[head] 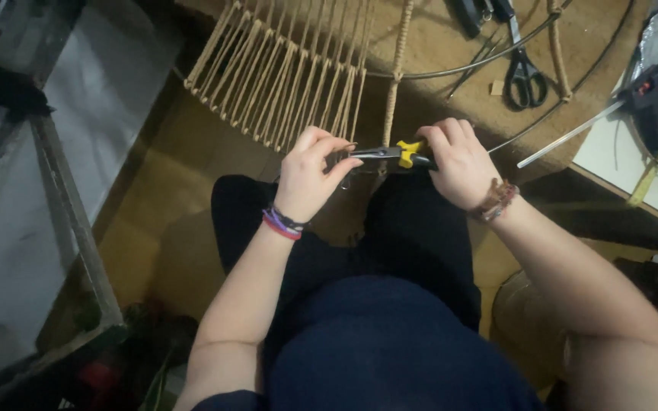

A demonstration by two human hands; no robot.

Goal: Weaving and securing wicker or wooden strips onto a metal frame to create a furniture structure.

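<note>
The pliers (390, 154) lie crosswise between both hands above the lap, long axis left to right, steel nose toward the left hand (310, 171), yellow-and-black handles clenched in the right hand (458, 164). The left fingers pinch something small at the nose tip; what, I cannot tell. Behind hangs tan cord weave (283, 84); scissors (523, 72) lie beyond

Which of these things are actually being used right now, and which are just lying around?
In use:
- pliers with yellow handles, gripped by the right hand
- left hand, pinching something small at the pliers' tip

Lying about:
- scissors
- glue gun
- knotted cord weaving
- metal hoop
</note>
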